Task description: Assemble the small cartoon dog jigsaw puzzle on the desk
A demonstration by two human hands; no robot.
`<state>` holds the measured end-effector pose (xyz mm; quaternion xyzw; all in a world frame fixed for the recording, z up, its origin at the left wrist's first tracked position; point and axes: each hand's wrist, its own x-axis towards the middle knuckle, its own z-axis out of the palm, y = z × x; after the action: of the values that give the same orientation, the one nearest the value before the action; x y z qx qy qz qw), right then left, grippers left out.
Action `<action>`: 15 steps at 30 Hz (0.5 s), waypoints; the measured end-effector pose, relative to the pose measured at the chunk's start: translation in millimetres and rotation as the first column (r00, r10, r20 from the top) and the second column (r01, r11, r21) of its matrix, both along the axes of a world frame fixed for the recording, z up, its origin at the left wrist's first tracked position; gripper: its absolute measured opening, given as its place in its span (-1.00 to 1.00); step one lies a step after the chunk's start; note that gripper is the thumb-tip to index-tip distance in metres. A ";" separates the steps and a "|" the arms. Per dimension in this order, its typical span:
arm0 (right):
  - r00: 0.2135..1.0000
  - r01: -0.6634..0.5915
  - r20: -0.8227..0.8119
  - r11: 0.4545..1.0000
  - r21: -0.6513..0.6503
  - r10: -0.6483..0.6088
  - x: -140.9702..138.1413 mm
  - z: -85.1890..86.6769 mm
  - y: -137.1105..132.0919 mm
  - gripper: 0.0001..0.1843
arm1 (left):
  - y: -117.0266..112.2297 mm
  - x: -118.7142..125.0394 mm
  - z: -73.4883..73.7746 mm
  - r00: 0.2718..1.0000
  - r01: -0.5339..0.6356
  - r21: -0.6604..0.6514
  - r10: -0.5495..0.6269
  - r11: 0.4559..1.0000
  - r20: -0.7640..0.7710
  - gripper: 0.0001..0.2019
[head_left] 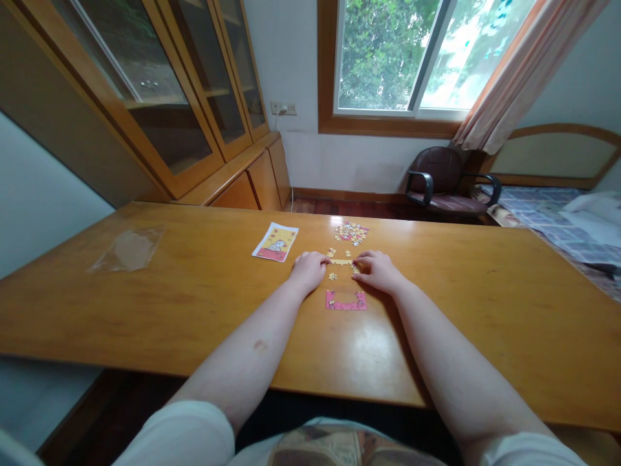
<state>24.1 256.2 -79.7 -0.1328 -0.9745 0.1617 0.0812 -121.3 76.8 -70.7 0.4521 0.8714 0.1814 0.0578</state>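
A glossy wooden desk [485, 310] stands below a window [388, 58]. At centre frame the left hand [308, 269] and right hand [381, 270], fingers pressed together, pinch the ends of a yellow puzzle strip [342, 262]. A flat clear plastic bag [129, 249] lies at left.

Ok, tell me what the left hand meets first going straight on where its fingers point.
The left hand would likely meet the strip of joined yellow puzzle pieces at its fingertips; contact is hard to judge.
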 end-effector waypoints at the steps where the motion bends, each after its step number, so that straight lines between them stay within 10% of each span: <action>1: 1.000 0.000 -0.001 1.000 0.004 0.000 0.0 -0.1 0.2 -0.60 | 0.1 0.1 -0.2 1.000 0.004 0.003 -0.004 1.000 0.003 -0.66; 10: 0.993 0.045 -0.103 0.998 -0.031 -0.048 -1.3 -3.5 3.3 -0.65 | -1.1 -11.5 -5.0 0.987 -0.153 0.135 0.144 0.979 0.074 -0.65; 15: 0.973 0.136 -0.175 0.988 -0.073 -0.147 -3.5 -7.1 5.4 -0.72 | -8.8 -32.8 -3.7 0.910 -0.360 0.326 0.252 0.874 0.328 -0.58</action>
<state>20.5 261.6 -86.9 -0.1892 -0.9459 0.1961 0.1763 -154.0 68.0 -74.5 0.2798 0.8639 0.4143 0.0603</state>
